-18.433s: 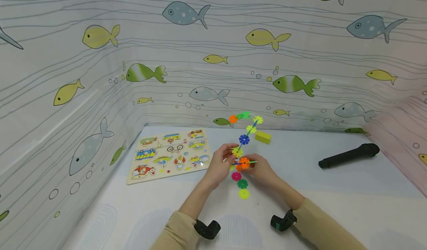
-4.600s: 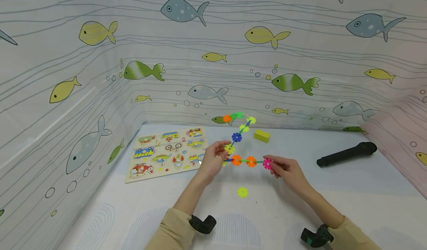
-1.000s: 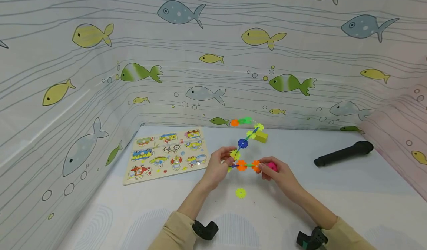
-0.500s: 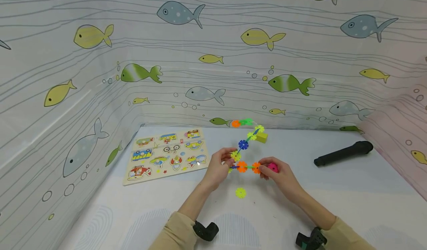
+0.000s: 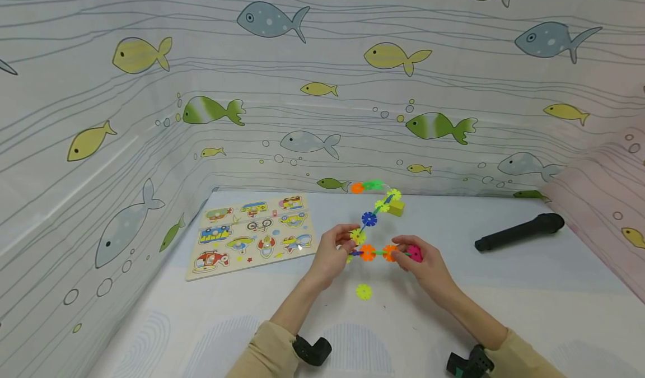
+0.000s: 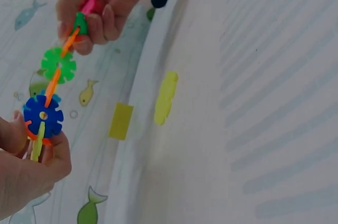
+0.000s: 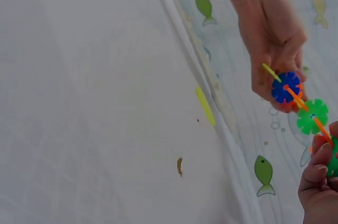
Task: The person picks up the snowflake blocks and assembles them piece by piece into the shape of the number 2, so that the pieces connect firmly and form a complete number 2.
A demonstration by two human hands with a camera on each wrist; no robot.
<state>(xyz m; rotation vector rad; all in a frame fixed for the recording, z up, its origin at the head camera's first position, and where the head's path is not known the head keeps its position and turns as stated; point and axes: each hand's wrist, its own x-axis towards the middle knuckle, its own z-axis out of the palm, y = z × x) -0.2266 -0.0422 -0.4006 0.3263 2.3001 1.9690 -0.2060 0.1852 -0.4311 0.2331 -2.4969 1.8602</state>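
A bent chain of slotted plastic flower discs in several colours, its blue disc point(image 5: 369, 219) midway up, is held above the table between both hands. My left hand point(image 5: 330, 256) pinches it at the lower bend, by a yellow disc point(image 5: 357, 236). My right hand point(image 5: 427, 265) grips the chain's right end, thumb and fingers at an orange disc point(image 5: 389, 253). The pink disc point(image 5: 415, 253) shows partly behind those fingers. In the left wrist view a green disc point(image 6: 80, 24) sits at the right hand's fingertips. One loose yellow disc point(image 5: 364, 292) lies flat nearer the person.
A wooden vehicle puzzle board point(image 5: 277, 233) lies to the left. Behind the chain sits a yellow block point(image 5: 396, 208), partly covered by it. A black microphone point(image 5: 519, 233) rests on the right. A fish-patterned wall covering point(image 5: 353, 115) rises behind the table.
The pink and green discs, loose on the table 18.4 seconds ago, are now in the chain. Since 4.6 seconds ago my right hand's grip shifted inward, from the pink disc to the orange one.
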